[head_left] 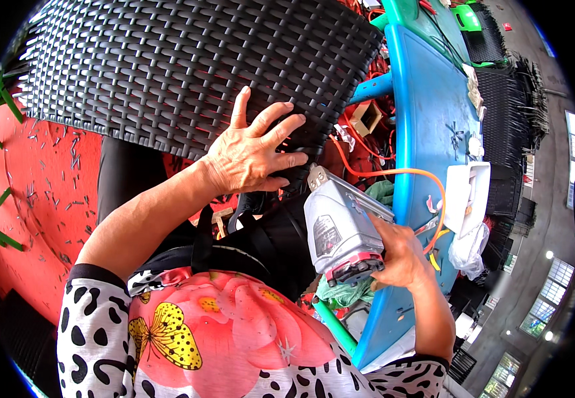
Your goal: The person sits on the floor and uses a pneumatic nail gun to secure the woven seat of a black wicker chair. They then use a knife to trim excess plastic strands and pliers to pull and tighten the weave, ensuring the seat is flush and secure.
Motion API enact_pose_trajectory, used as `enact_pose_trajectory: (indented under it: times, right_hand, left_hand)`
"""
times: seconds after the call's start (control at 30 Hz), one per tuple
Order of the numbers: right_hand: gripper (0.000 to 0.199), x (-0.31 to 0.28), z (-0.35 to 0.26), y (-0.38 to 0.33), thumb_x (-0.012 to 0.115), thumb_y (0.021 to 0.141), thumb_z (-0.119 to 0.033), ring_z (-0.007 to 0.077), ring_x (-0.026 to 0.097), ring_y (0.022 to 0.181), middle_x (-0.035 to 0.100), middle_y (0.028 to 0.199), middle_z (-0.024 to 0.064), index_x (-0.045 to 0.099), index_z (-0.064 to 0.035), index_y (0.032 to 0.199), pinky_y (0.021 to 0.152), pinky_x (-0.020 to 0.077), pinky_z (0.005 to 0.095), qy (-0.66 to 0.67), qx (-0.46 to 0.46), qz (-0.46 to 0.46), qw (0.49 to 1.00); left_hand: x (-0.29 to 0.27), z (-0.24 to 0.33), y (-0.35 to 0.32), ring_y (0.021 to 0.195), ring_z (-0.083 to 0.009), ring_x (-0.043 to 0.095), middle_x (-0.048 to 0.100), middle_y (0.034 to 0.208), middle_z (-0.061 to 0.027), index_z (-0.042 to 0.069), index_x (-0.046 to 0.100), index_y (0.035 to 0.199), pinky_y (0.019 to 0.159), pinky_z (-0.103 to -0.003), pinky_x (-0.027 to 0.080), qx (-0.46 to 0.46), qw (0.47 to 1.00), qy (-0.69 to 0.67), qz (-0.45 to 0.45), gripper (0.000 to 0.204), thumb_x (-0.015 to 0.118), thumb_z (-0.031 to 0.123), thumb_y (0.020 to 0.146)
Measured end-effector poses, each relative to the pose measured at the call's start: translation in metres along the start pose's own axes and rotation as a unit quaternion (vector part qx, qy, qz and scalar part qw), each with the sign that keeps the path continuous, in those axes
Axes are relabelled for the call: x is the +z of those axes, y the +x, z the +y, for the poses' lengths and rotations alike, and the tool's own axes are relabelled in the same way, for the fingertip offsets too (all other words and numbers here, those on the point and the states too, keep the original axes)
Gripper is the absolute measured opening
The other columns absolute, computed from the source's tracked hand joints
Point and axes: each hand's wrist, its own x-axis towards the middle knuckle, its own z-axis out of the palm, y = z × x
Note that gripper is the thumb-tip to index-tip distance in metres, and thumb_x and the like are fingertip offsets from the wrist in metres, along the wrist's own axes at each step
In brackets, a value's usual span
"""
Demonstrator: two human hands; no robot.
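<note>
A large black woven wicker panel (pixel 181 66) fills the upper left. My left hand (pixel 254 152) lies flat on its lower right corner with fingers spread, pressing on the weave. My right hand (pixel 403 255) grips a grey pneumatic staple gun (pixel 337 229), its nose pointing up at the panel's edge just below my left hand. An orange air hose (pixel 393 174) runs from the gun over the blue table.
A blue table (pixel 426 113) stands to the right with small bits, a white tray (pixel 466 196) and a plastic bag (pixel 466 245) on it. More black woven pieces (pixel 509 99) stack beyond it. A red surface (pixel 42 199) strewn with staples lies left.
</note>
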Motion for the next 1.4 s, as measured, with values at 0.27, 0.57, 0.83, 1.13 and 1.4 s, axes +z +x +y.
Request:
enact_pose_trajectory:
  times: [0.27,0.57,0.83,1.13,1.4]
  right_hand:
    - [0.065,0.005,0.010,0.001,0.074,0.061,-0.017,0.0362,0.063,0.088,0.064,0.098,0.0177,0.050,-0.0026,0.120,0.074,0.0513,0.0408,-0.010,0.005,-0.009,1.000]
    - [0.078,0.005,0.016,0.005,0.082,0.054,-0.029,0.0353,0.064,0.087,0.065,0.099,0.0166,0.050,-0.0024,0.120,0.074,0.0514,0.0401,0.005,0.030,-0.020,0.999]
    - [0.078,0.003,0.017,0.008,0.083,0.053,-0.030,0.0356,0.064,0.083,0.065,0.093,0.0162,0.050,-0.0029,0.119,0.071,0.0510,0.0413,-0.007,0.034,-0.026,0.999]
    - [0.069,0.006,0.016,0.013,0.080,0.057,-0.022,0.0354,0.064,0.084,0.065,0.093,0.0157,0.051,-0.0042,0.117,0.070,0.0511,0.0410,0.002,0.032,-0.031,0.999]
    - [0.062,0.005,0.015,0.012,0.072,0.059,-0.008,0.0364,0.063,0.086,0.065,0.095,0.0172,0.050,-0.0041,0.118,0.072,0.0512,0.0412,0.003,0.045,-0.039,0.998]
  left_hand:
    - [-0.001,0.000,0.001,0.132,-0.0303,0.031,0.039,0.138,-0.0062,0.033,0.066,0.105,0.104,-0.070,0.008,-0.004,1.000,-0.007,0.001,0.051,0.078,0.043,0.057]
    - [0.002,-0.001,0.001,0.132,-0.0297,0.032,0.039,0.139,-0.0054,0.033,0.067,0.104,0.104,-0.070,0.008,-0.006,1.000,-0.018,0.006,0.051,0.079,0.044,0.055]
    - [0.002,-0.001,0.000,0.133,-0.0295,0.031,0.039,0.139,-0.0049,0.034,0.067,0.104,0.104,-0.070,0.007,-0.007,1.000,-0.013,0.007,0.050,0.078,0.045,0.056]
    - [0.006,-0.002,-0.003,0.134,-0.0293,0.029,0.037,0.140,-0.0046,0.034,0.066,0.104,0.104,-0.071,0.007,-0.003,1.000,-0.014,-0.010,0.053,0.078,0.046,0.054]
    - [-0.005,-0.001,-0.001,0.137,-0.0322,0.023,0.032,0.145,-0.0068,0.035,0.062,0.114,0.102,-0.074,0.007,-0.001,0.997,-0.001,-0.082,0.066,0.079,0.043,0.051]
